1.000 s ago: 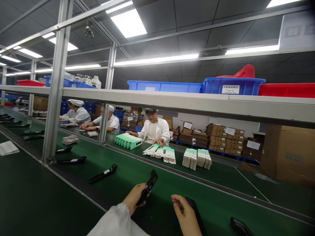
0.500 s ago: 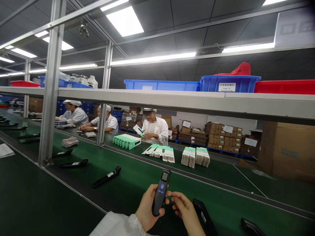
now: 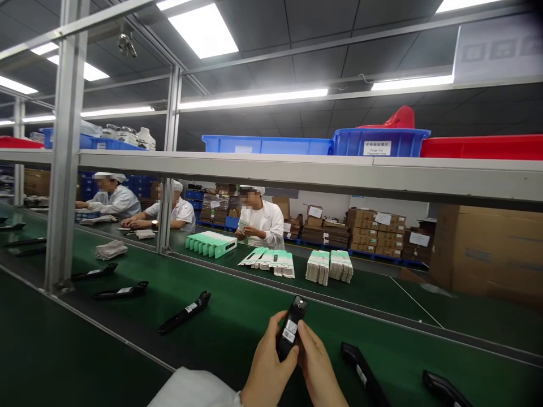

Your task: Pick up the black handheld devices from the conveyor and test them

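A black handheld device is held upright over the green belt, its back with white labels facing me. My left hand grips its left side and lower end. Against its right side rest the fingers of my right hand, closed on it too. Left of my hands a similar black device lies on the belt. Another black device lies to the right of my hands, and one more sits farther right.
Across the belt, a person in white stands behind green-and-white boxes and stacked cartons. A metal post rises at the left. Overhead, a shelf carries blue bins.
The device has been turned over, from its screen side to its labelled back. My right hand has closed on it. The view has shifted a little, and the devices at right show more.
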`<state>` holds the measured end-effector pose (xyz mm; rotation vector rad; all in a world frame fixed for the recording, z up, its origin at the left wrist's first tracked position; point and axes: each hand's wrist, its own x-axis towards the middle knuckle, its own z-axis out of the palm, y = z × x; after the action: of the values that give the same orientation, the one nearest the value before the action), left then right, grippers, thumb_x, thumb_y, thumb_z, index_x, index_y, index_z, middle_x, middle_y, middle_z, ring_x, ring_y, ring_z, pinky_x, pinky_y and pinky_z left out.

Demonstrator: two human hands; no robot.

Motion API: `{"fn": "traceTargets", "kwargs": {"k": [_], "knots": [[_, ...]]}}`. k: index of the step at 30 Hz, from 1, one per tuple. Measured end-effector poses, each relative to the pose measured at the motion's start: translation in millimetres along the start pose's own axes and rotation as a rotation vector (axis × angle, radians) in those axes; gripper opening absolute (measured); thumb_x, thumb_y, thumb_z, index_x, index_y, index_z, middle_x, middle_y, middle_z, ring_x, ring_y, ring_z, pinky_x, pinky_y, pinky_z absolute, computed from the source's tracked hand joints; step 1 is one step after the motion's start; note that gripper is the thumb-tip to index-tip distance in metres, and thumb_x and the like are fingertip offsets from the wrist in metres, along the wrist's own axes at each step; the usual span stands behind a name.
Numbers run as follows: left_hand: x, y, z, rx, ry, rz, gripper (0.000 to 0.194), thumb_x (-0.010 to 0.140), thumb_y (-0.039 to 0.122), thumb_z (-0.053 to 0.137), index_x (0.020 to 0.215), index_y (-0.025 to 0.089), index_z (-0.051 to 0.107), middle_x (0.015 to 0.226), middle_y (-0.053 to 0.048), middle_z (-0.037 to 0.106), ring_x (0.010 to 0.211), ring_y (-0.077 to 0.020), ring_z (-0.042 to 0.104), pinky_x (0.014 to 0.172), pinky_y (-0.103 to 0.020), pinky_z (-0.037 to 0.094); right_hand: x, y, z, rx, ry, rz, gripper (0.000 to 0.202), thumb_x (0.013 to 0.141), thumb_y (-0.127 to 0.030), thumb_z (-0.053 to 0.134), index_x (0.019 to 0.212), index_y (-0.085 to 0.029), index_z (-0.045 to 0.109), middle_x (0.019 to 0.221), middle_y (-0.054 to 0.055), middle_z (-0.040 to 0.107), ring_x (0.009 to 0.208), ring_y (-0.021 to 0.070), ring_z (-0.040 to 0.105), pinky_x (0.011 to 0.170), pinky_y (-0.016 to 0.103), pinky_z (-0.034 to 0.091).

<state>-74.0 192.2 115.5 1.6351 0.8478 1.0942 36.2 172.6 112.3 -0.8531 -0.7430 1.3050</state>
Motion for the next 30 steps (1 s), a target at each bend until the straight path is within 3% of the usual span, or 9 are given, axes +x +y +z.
{"fn": "traceTargets", "kwargs": {"k": [4, 8, 11, 13, 16, 18, 21, 25, 30], "knots": [[8, -4, -3.3, -0.062, 0.016, -0.008, 0.046, 0.078, 0.053, 0.046, 0.111, 0.022, 0.051, 0.08, -0.002, 0.057, 0.073, -0.017, 0.054, 0.066, -0.027, 0.043, 1, 0, -1, 0.011, 0.034, -0.033, 0.051, 0.058, -0.058, 0.07, 0.092, -0.021, 0.069, 0.098, 0.006, 0.068, 0.095, 0.0254, 0.058, 0.074, 0.03, 0.047], [29, -13, -36.9, 0.066, 0.089, -0.054, 0.05, 0.074, 0.062, 0.039, 0.091, 0.019, 0.059, 0.068, 0.0, 0.052, 0.056, -0.0136, 0.047, 0.048, -0.024, 0.035, 2, 1, -3, -0.007, 0.1, -0.006, 0.053, 0.051, -0.062, 0.072, 0.087, -0.022, 0.068, 0.091, 0.005, 0.068, 0.091, 0.0256, 0.059, 0.069, 0.03, 0.047], [41, -20, -83.2, 0.452, 0.226, 0.043, 0.04, 0.074, 0.046, 0.048, 0.103, 0.021, 0.056, 0.083, -0.004, 0.06, 0.079, -0.0203, 0.056, 0.07, -0.03, 0.044, 2, 1, -5, -0.021, 0.123, 0.051, 0.059, 0.049, -0.064, 0.071, 0.092, -0.024, 0.066, 0.097, 0.006, 0.068, 0.096, 0.0266, 0.059, 0.069, 0.031, 0.047], [43, -25, -116.0, 0.736, 0.351, 0.028, 0.05, 0.074, 0.032, 0.045, 0.122, 0.016, 0.044, 0.109, -0.012, 0.057, 0.106, -0.0263, 0.05, 0.086, -0.036, 0.041, 1, 1, -6, -0.038, 0.1, 0.072, 0.059, 0.051, -0.064, 0.07, 0.095, -0.026, 0.065, 0.102, 0.005, 0.067, 0.098, 0.0262, 0.058, 0.069, 0.03, 0.047], [42, -34, -153.0, 0.993, 0.483, -0.288, 0.057, 0.075, 0.022, 0.04, 0.13, 0.005, 0.031, 0.128, -0.022, 0.044, 0.124, -0.033, 0.036, 0.097, -0.047, 0.031, 1, 3, -7, -0.028, 0.043, 0.063, 0.056, 0.056, -0.062, 0.068, 0.098, -0.025, 0.066, 0.102, 0.005, 0.067, 0.099, 0.0248, 0.057, 0.069, 0.029, 0.046], [40, -40, -163.9, 0.986, 0.459, -0.445, 0.051, 0.075, 0.018, 0.039, 0.125, 0.006, 0.038, 0.125, -0.023, 0.048, 0.123, -0.0356, 0.037, 0.097, -0.053, 0.027, 1, 4, -8, -0.007, 0.03, 0.057, 0.055, 0.057, -0.061, 0.069, 0.097, -0.024, 0.066, 0.097, 0.005, 0.068, 0.098, 0.0242, 0.057, 0.069, 0.028, 0.046], [39, -43, -160.4, 0.885, 0.368, -0.462, 0.043, 0.069, 0.01, 0.042, 0.111, 0.012, 0.051, 0.114, -0.019, 0.056, 0.116, -0.0344, 0.045, 0.094, -0.052, 0.031, 2, 6, -9, 0.006, 0.031, 0.052, 0.053, 0.058, -0.059, 0.069, 0.096, -0.023, 0.066, 0.093, 0.004, 0.068, 0.096, 0.0235, 0.058, 0.069, 0.028, 0.045], [41, -37, -135.8, 0.652, 0.291, -0.421, 0.045, 0.067, 0.011, 0.044, 0.112, 0.012, 0.049, 0.114, -0.017, 0.056, 0.114, -0.0283, 0.048, 0.092, -0.041, 0.038, 4, 7, -10, -0.035, 0.032, 0.038, 0.054, 0.058, -0.061, 0.068, 0.094, -0.02, 0.067, 0.092, 0.006, 0.069, 0.091, 0.0235, 0.06, 0.069, 0.029, 0.046], [36, -24, -95.9, 0.114, 0.129, -0.444, 0.034, 0.079, 0.029, 0.031, 0.101, 0.015, 0.054, 0.091, -0.009, 0.065, 0.083, -0.0163, 0.062, 0.063, -0.024, 0.049, 18, 19, -23, -0.19, 0.083, 0.017, 0.059, 0.057, -0.071, 0.061, 0.078, -0.016, 0.064, 0.075, 0.007, 0.069, 0.063, 0.0196, 0.063, 0.055, 0.027, 0.043]]}}
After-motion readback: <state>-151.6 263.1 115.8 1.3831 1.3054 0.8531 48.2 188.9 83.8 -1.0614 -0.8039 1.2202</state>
